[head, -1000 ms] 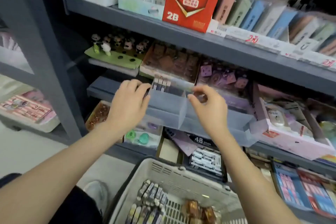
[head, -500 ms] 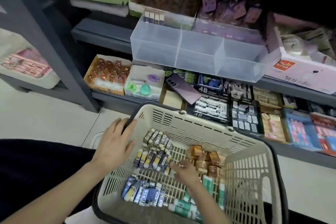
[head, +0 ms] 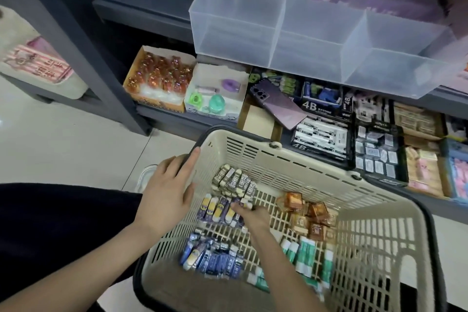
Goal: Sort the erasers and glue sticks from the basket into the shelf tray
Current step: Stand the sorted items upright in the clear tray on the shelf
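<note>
In the basket holding erasers and glue sticks, right fingers pinch an eraser, left fingers straight.

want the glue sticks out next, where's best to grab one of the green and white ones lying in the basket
Come from straight above, since the basket walls block the sides. The glue sticks lie flat, side by side on the floor, so pinch one across its round barrel near the middle, starting with an outer stick whose side is free.
</note>
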Action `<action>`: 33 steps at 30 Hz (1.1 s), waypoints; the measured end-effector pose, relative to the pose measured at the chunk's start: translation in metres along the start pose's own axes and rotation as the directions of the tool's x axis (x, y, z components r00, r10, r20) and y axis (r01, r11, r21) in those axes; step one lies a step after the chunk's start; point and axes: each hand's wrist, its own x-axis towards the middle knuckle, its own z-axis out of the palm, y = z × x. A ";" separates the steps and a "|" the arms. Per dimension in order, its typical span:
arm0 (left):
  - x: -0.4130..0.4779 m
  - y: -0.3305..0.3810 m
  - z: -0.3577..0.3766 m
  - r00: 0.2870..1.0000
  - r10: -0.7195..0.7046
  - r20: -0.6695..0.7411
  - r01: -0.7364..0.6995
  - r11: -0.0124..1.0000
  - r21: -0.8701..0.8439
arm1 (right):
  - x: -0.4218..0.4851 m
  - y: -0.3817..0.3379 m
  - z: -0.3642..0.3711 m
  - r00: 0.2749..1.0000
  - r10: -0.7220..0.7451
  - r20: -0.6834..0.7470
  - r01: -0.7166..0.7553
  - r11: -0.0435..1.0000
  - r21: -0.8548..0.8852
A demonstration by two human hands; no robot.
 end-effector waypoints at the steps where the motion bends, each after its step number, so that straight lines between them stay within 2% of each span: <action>1: 0.001 0.001 0.000 1.000 -0.005 -0.005 0.005 1.000 0.012 | 0.002 0.001 0.001 1.000 -0.005 0.014 0.006 1.000 -0.023; 11: -0.001 0.004 0.002 0.997 -0.083 -0.004 0.083 0.995 -0.052 | 0.003 -0.001 -0.006 0.986 -0.034 0.162 0.046 0.996 -0.073; 14: -0.003 0.006 0.001 0.994 -0.106 0.008 0.106 0.991 -0.079 | 0.000 0.005 -0.009 0.989 -0.051 0.141 0.048 0.998 0.029; 17: -0.002 0.006 0.000 0.984 -0.179 0.022 0.180 0.978 -0.106 | -0.002 0.011 -0.018 0.988 0.004 0.154 -0.035 0.980 0.198; 24: -0.002 0.007 0.000 0.977 -0.211 0.034 0.214 0.969 -0.123 | 0.002 0.027 -0.028 0.984 -0.123 0.126 0.109 0.988 0.114; 33: -0.001 0.009 -0.001 0.973 -0.223 0.060 0.229 0.965 -0.125 | 0.003 0.021 -0.040 0.982 -0.143 0.122 0.123 0.979 0.162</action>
